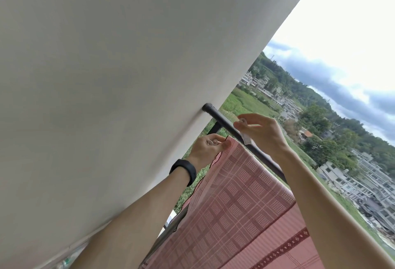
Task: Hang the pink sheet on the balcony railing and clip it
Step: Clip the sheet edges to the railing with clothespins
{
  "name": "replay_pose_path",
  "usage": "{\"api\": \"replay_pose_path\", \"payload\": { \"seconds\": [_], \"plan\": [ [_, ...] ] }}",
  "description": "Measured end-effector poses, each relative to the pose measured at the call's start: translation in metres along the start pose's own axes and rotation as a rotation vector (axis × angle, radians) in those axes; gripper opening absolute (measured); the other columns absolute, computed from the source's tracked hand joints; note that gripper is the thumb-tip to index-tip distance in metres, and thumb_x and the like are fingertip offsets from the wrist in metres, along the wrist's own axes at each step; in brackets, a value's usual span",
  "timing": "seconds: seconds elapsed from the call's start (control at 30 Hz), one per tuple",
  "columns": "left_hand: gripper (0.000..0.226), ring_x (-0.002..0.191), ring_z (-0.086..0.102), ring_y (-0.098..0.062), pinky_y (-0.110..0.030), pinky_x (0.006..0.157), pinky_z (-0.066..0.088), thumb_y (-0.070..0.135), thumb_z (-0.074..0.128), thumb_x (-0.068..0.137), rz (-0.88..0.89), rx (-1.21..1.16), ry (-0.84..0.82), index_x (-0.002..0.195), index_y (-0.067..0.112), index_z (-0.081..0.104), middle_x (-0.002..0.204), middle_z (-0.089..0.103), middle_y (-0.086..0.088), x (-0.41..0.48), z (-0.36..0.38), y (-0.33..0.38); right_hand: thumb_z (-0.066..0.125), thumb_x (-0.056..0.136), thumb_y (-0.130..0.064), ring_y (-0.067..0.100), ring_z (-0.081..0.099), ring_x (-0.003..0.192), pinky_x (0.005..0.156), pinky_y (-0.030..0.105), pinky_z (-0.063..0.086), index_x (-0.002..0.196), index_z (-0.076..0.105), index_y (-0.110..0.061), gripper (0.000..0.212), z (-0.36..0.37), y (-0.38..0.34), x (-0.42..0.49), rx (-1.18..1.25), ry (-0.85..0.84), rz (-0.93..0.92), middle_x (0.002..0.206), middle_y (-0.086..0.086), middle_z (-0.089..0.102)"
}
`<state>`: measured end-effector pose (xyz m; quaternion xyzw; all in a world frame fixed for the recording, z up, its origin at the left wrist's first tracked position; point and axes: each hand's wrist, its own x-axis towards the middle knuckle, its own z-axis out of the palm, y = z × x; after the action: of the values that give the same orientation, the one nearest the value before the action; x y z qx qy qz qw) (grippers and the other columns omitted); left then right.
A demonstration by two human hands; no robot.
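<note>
The pink checked sheet (241,200) hangs draped over the black balcony railing (226,124), which meets the wall at its far end. My left hand (210,147), with a black band on the wrist, pinches the sheet's top corner at the rail and seems to hold a small clip too. Just above the rail, my right hand (260,132) pinches a pale clothes clip (243,129), whose jaws point down beside the sheet's corner.
A plain grey-white wall (106,76) fills the left side and runs right up to the railing's end. Beyond the rail lie green fields, trees and buildings far below under a cloudy sky.
</note>
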<state>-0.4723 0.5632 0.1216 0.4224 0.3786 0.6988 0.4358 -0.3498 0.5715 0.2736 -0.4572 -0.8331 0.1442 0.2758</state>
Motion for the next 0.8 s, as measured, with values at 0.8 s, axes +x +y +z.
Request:
{"api": "replay_pose_path", "payload": {
  "seconds": [0.8],
  "plan": [
    [0.025,0.043,0.042,-0.01,-0.022,0.046,0.035,0.033,0.072,0.089,-0.149,-0.073,-0.087,0.101,0.011,0.072,0.078,0.069,0.003,0.031,0.019,-0.008,0.08,0.076,-0.046,0.007,0.07,0.088,0.069,0.02,0.055,0.109,0.075,-0.032,0.036,0.001,0.033,0.035,-0.076,-0.233,0.131,0.105,-0.006,0.076]
  ]
}}
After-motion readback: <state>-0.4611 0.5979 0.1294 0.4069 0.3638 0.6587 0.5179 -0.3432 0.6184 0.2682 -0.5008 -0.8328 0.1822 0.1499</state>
